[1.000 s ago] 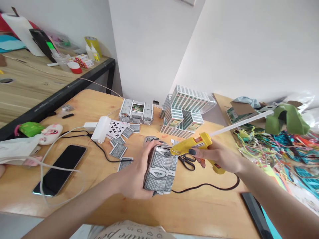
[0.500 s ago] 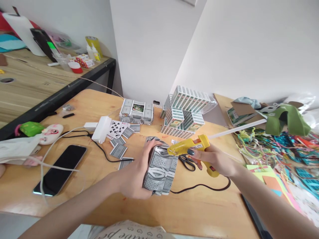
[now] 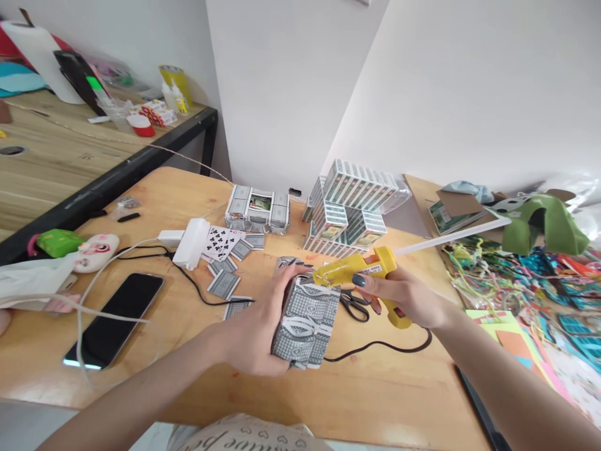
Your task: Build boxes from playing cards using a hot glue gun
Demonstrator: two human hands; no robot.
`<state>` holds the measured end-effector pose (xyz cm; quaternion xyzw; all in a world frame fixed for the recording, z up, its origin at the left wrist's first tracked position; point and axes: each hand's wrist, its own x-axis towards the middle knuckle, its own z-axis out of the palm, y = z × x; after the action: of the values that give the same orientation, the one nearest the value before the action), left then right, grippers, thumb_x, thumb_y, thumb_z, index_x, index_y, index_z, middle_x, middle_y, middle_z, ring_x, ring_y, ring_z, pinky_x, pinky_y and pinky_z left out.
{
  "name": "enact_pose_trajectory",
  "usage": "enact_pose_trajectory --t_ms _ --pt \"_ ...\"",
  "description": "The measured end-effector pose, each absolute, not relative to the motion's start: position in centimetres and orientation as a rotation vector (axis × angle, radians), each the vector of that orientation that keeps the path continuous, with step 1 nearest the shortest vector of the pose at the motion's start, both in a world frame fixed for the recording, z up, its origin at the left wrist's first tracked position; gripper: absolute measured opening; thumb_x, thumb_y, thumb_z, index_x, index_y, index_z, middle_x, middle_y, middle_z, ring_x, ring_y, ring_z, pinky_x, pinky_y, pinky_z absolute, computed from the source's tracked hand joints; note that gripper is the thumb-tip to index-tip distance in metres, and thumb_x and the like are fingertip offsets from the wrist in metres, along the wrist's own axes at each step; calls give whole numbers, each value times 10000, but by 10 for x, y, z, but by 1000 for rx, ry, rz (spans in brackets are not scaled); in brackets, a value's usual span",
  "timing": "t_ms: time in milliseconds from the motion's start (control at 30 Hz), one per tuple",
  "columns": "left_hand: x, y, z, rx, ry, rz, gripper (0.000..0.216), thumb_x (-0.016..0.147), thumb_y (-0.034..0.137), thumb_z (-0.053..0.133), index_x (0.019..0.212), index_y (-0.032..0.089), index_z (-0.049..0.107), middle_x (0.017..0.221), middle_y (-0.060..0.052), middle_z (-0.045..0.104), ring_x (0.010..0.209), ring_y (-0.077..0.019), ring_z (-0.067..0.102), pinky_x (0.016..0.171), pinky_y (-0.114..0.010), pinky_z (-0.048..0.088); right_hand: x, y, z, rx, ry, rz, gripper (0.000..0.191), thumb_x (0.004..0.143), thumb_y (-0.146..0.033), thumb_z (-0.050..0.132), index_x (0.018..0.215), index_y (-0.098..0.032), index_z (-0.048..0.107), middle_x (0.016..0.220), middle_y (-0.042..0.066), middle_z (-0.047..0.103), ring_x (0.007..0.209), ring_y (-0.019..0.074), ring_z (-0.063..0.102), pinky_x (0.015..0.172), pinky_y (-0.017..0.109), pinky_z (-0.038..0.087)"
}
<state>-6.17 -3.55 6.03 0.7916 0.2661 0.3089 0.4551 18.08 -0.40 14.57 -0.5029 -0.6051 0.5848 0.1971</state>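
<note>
My left hand point(image 3: 260, 332) is wrapped round the left side of a block covered in grey-patterned playing cards point(image 3: 307, 322), holding it tilted above the table. White strips show on the block's face. In my right hand point(image 3: 404, 294) is a yellow hot glue gun point(image 3: 357, 268), its nozzle at the block's top edge; whether it touches I cannot tell. A long white glue stick point(image 3: 451, 238) sticks out of the gun's back. Black-handled scissors point(image 3: 354, 305) lie behind the gun. Loose playing cards point(image 3: 223, 284) are spread left of the block.
Another card-covered block point(image 3: 258, 210) stands at the back beside stacked card boxes point(image 3: 359, 188). On the left lie a phone point(image 3: 117, 319), a white power strip point(image 3: 191, 243) and cables. Colourful cords point(image 3: 521, 269) and paper sheets point(image 3: 509, 338) cover the right side.
The glue gun's nozzle has shifted slightly left and down along the block's top edge. The block has turned a little in my left hand, which keeps its grip.
</note>
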Motion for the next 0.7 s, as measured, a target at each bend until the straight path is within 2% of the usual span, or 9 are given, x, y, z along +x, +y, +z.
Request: enact_pose_trajectory --t_ms 167,333,567,700 --pt "-60 -35 59 1915 624 765 1174 519 146 690 1423 217 -56 1447 -196 214 1293 -392 322 1030 -559 321 183 -2 147 -1413 -1745 1621 370 772 -520 599 631 -184 534 548 -38 467 461 89 442 442 233 380" --pt "-60 -36 54 1931 617 791 1175 511 134 678 1425 184 -58 1462 -206 176 1323 -396 263 1048 -561 287 184 -3 151 -1423 -1801 1648 359 783 -514 586 670 -176 542 555 -39 453 462 86 436 429 228 370" --pt "-59 -36 60 1926 596 872 1122 541 169 700 1417 208 -1 1407 -182 254 1272 -370 359 1056 -554 280 186 -4 159 -1514 -1826 1655 346 749 -518 620 743 -176 571 542 -52 444 455 77 433 412 208 338" --pt "-58 -36 58 1902 578 836 1101 532 168 687 1417 194 33 1372 -185 302 1254 -374 372 1030 -556 316 187 -2 170 -1623 -1907 1644 335 758 -507 612 762 -173 599 546 -41 464 484 88 444 442 215 370"
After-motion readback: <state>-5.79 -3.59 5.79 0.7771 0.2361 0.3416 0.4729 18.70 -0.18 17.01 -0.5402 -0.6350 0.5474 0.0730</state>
